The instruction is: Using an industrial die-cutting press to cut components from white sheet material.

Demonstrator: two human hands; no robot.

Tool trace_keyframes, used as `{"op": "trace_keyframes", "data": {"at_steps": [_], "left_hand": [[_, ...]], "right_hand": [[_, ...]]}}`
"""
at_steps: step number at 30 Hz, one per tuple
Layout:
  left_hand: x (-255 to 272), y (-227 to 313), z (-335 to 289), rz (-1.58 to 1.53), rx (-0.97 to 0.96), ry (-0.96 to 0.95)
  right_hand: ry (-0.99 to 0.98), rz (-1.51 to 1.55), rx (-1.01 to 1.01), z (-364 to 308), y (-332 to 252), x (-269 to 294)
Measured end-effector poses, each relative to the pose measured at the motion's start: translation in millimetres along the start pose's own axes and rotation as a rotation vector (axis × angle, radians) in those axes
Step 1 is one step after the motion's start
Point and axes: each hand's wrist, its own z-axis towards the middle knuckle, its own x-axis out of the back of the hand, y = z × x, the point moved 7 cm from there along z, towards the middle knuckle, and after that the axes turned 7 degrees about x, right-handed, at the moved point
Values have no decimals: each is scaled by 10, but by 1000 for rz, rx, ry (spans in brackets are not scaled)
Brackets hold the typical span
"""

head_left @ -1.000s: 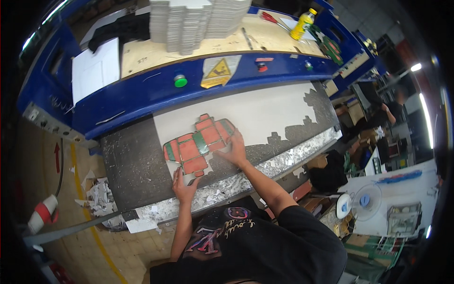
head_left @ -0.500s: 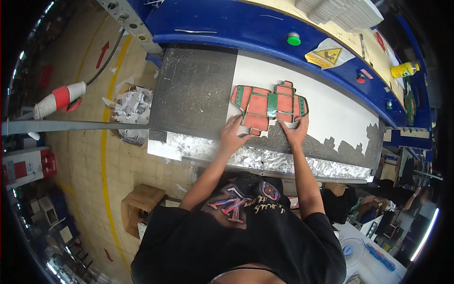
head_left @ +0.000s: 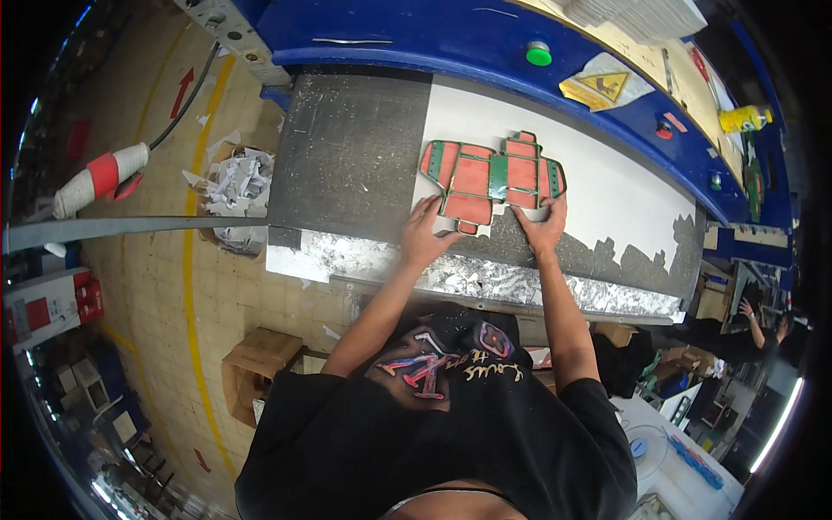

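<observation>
A cutting die (head_left: 472,178) with red and green rubber pads between dark rules lies flat over the white sheet (head_left: 624,169). Its lower tab reaches near the sheet's ragged near edge. My left hand (head_left: 424,236) has its fingers at the die's near left edge, thumb beside the lower tab. At the near right side, the fingers and thumb of my right hand (head_left: 543,228) grip the die's edge. Under the sheet is a dark, scuffed board (head_left: 347,156).
A blue machine beam (head_left: 433,39) with a green button (head_left: 538,54) and a warning label (head_left: 604,84) runs behind the board. Left stand a box of paper scraps (head_left: 238,191) and a grey bar (head_left: 130,227). Another person's raised hand (head_left: 750,314) shows far right.
The whole view has shifted slightly, while the die stays at nearly the same place on the sheet between my hands. Another person's raised hand has come into sight at the far right.
</observation>
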Motion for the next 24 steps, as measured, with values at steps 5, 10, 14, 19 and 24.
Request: {"op": "trace_keyframes", "data": {"at_steps": [5,10,14,19,24], "left_hand": [[9,34,20,27,-13,13],[48,90,34,11,-41,30],[50,84,34,14,-17,28],[62,97,32,18,-24,40],[6,6,4,11,41,-24]], "right_hand": [[-83,30,-169,-59,159,-75],[-98,-2,-169,-91,188,-91],[-127,-13,-186,-122,240,-109],[-44,-68,-47,-12,28,-14],[-98,-9,-139,-60,139,-86]]}}
